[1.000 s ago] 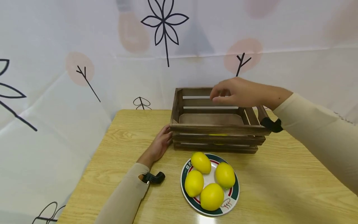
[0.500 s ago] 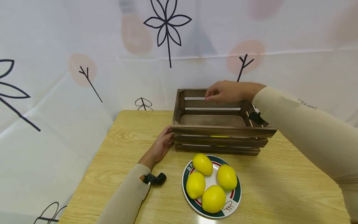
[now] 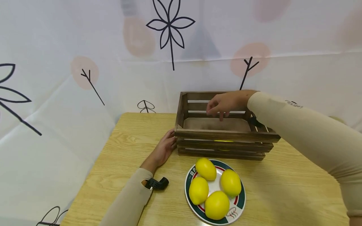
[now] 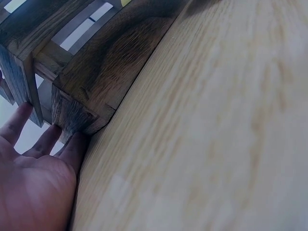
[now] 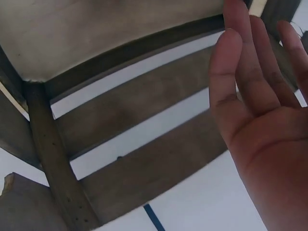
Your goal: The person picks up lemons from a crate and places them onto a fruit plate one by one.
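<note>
A dark brown slatted wooden crate (image 3: 220, 135) stands on the table. My left hand (image 3: 163, 150) touches its left end; in the left wrist view the fingertips (image 4: 21, 115) rest against the slats and corner post, fairly straight. My right hand (image 3: 224, 102) hangs over the crate opening, fingers loosely bent downward. In the right wrist view the same hand (image 5: 264, 106) holds nothing. Something yellow (image 3: 223, 141) shows through the crate's front slats, mostly hidden. In front of the crate, a white plate with a green and red rim (image 3: 240, 204) bears several lemons (image 3: 216, 205).
The light wooden table (image 3: 133, 138) extends to both sides of the crate and plate. Behind it hangs a pale cloth (image 3: 118, 72) with printed leaves and pink blotches. A black wrist camera (image 3: 159, 183) sits on the left sleeve.
My right hand has moved left and then down, from above the crate's back edge into its opening. The left hand keeps its place on the crate. The view has tilted slightly.
</note>
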A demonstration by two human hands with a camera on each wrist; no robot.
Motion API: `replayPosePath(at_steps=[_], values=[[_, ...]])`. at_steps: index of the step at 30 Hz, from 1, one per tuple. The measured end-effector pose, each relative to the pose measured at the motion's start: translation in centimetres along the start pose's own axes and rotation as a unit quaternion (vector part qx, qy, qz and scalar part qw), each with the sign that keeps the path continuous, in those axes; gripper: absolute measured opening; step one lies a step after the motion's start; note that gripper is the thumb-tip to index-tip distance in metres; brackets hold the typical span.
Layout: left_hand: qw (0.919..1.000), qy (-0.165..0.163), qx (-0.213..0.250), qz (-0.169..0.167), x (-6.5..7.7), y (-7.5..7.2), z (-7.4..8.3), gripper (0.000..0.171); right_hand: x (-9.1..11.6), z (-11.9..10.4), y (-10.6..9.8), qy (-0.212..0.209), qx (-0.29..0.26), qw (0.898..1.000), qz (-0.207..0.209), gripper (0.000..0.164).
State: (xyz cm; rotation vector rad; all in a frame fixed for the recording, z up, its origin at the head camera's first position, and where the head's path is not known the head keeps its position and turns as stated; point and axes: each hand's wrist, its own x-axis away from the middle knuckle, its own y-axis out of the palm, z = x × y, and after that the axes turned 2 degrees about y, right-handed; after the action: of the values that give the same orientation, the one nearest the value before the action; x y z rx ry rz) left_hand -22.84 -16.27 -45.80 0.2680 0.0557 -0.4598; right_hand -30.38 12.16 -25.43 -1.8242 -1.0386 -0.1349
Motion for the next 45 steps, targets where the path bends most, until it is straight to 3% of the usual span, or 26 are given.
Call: replayPosePath(at_steps=[11, 21, 31, 39, 45], values=[[1.0, 0.0, 0.002, 0.006, 0.1, -0.1, 0.1, 0.055, -1.8, 1.2, 0.5, 0.017, 0.016, 0.997, -0.078, 0.039], [1.0, 0.001, -0.006, 0.003, 0.0, -0.2, 0.0, 0.056, -2.1, 1.6, 1.2, 0.047, 0.015, 0.992, -0.114, 0.046], [0.9999, -0.003, -0.012, 0.004, 0.1, -0.1, 0.2, 0.055, -2.4, 1.7, 1.6, 0.092, -0.041, 0.981, -0.166, 0.052], [0.9999, -0.002, -0.015, 0.006, 0.0, 0.1, 0.2, 0.055, -2.6, 1.5, 2.2, 0.119, -0.13, 0.962, -0.208, 0.057], [0.9999, -0.005, -0.014, 0.008, 0.1, 0.1, 0.3, 0.054, -2.7, 1.4, 2.3, 0.12, -0.135, 0.961, -0.209, 0.056]])
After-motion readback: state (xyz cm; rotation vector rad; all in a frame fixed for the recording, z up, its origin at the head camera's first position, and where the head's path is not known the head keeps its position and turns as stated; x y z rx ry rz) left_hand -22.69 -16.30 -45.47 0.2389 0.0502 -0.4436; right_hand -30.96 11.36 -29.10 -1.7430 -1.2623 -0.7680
